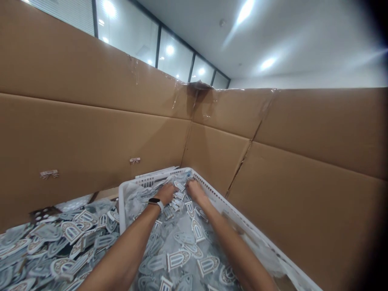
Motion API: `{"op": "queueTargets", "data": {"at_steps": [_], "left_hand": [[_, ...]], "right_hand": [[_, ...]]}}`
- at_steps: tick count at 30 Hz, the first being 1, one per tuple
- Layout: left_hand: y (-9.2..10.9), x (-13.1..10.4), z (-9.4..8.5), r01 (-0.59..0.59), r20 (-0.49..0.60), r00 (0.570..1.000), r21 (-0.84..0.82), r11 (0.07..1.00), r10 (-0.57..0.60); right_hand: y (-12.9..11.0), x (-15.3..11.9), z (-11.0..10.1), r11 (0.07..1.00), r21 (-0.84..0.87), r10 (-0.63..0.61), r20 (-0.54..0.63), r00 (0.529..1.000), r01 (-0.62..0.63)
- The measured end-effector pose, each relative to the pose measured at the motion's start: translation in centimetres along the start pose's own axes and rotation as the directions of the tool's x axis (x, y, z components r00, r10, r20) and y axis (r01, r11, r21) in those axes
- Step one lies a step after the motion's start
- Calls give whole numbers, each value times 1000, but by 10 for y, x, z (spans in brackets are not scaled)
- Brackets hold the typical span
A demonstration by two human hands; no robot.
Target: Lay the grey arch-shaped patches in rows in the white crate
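Note:
A white plastic crate (212, 193) is filled with many small arch-shaped flat pieces in clear bags (178, 258). Both my arms reach to its far end. My left hand (166, 192), with a dark band on the wrist, is dug into the pieces with fingers curled around some. My right hand (194, 190) is pressed into the same heap beside it, fingers bent down among the pieces. The fingertips of both hands are hidden in the pile.
To the left of the crate lies a loose heap of the same bagged pieces (54, 242). Tall cardboard walls (91, 133) enclose the space on the left, back and right (303, 182). Windows and ceiling lights show above.

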State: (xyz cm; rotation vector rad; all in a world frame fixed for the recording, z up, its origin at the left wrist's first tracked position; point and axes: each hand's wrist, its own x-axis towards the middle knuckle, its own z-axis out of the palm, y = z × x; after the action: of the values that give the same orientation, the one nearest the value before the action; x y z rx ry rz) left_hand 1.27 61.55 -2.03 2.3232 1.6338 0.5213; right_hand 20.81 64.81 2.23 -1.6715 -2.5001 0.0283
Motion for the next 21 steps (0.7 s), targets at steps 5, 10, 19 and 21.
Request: {"op": "queueTargets", "data": {"at_steps": [5,10,19,21], "left_hand": [[3,-5,-18,23,-58,998,-6,1000,-24],[-1,-27,-41,96,-4,995,17,995,-96],[-3,-61,-39,120,100,987,42,992,-124],[0,-59,-37,107,99,989,30,994,-110]], "right_hand": [[-4,-16,-14,996,68,-60,-54,997,63],[-28,-47,-19,966,153,-215,10,977,211],[-49,-60,-2,981,115,-164,75,984,155],[-49,-59,-1,983,107,-157,77,984,149]]}}
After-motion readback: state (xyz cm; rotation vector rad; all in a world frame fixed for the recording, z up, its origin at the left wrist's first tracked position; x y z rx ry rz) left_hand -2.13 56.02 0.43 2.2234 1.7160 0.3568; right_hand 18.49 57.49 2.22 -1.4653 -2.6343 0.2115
